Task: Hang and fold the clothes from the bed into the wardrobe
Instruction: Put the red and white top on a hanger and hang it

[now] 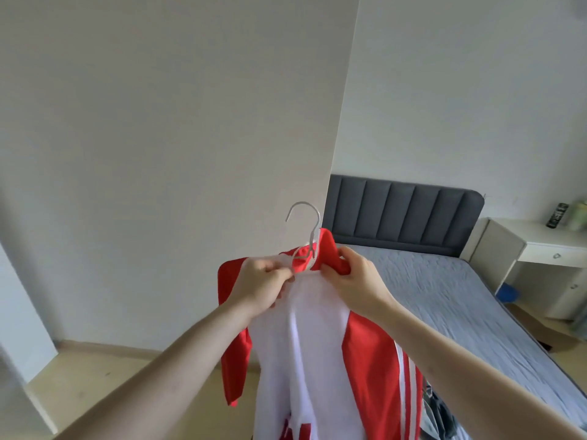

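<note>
While both hands (pixel 305 281) pinch its collar, the jacket (pixel 317 344) hangs on a hanger (pixel 306 230).

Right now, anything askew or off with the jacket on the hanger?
Yes. The red collar is bunched in the right hand, so the red and white jacket sits lopsided on the white hanger. The left hand pinches the other shoulder.

a red and white jacket (pixel 320 341) hangs upright on a pale hanger (pixel 305 236) in the near middle, white panel facing the camera, red sleeves drooping either side, white stripes down the right sleeve. the hanger's hook rises above the red collar. the grey-sheeted bed (pixel 460 300) lies to the right, dark padded headboard at its far end.
</note>
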